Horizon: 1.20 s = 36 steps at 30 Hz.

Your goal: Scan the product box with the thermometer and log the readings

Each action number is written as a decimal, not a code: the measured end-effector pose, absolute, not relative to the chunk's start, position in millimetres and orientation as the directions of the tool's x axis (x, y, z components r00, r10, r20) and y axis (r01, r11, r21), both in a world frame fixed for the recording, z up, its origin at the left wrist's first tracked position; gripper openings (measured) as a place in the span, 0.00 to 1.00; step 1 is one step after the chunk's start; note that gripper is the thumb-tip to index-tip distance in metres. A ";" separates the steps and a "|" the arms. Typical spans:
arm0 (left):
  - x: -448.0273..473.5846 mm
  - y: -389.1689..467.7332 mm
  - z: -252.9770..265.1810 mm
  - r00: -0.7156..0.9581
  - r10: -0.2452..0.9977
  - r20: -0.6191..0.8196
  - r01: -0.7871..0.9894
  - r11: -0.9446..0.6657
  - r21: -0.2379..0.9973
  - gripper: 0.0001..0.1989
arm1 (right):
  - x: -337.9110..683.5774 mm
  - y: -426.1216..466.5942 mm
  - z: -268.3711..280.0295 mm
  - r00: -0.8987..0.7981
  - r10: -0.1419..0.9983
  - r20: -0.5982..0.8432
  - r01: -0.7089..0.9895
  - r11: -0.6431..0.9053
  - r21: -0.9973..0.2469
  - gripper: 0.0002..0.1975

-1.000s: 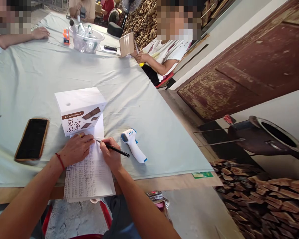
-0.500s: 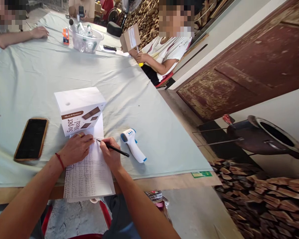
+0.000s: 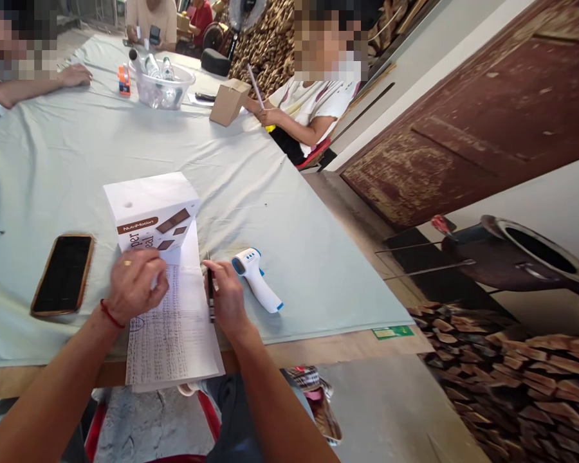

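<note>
My right hand (image 3: 228, 297) is closed on a black pen (image 3: 210, 289), which points away from me along the right edge of the written sheet (image 3: 174, 341). Dense rows of handwriting cover the paper, which overhangs the table's near edge. Over the sheet's left side is my left hand (image 3: 137, 280), its fingers curled in and nothing visible in them; whether it touches the paper is unclear. Just beyond it stands a white NutriMotion box (image 3: 149, 196), partly hidden by that hand. To the right of my right hand lies a white and blue infrared thermometer (image 3: 258, 280).
A phone (image 3: 62, 273) lies at left. Farther back are a plastic basket of bottles (image 3: 159, 90), an orange item (image 3: 124, 80) and a cardboard box (image 3: 229, 103). People sit around the table (image 3: 318, 270). Stacked firewood (image 3: 525, 392) and a dark pot (image 3: 506, 257) stand at right.
My left hand has drawn back from the writing line and curled. My right hand has shifted right, turning the pen upright in view. The person at right has set the cardboard box down.
</note>
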State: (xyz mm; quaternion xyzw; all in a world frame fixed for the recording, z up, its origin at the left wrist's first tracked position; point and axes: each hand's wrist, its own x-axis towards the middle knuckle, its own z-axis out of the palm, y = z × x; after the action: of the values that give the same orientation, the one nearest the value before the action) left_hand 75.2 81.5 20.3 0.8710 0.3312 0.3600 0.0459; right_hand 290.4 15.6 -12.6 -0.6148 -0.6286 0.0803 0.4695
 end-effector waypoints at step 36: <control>70.0 107.1 31.3 -0.244 0.947 0.210 -0.044 -0.227 0.973 0.31 | 225.8 26.6 38.3 0.004 0.996 -0.094 -0.299 -0.088 -0.950 0.16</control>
State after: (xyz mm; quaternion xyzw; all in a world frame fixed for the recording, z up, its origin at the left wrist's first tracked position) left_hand 70.0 107.1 31.3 0.4707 0.4796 0.6260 0.3955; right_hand 225.8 26.6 38.3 -0.4457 -0.3909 0.5877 0.5505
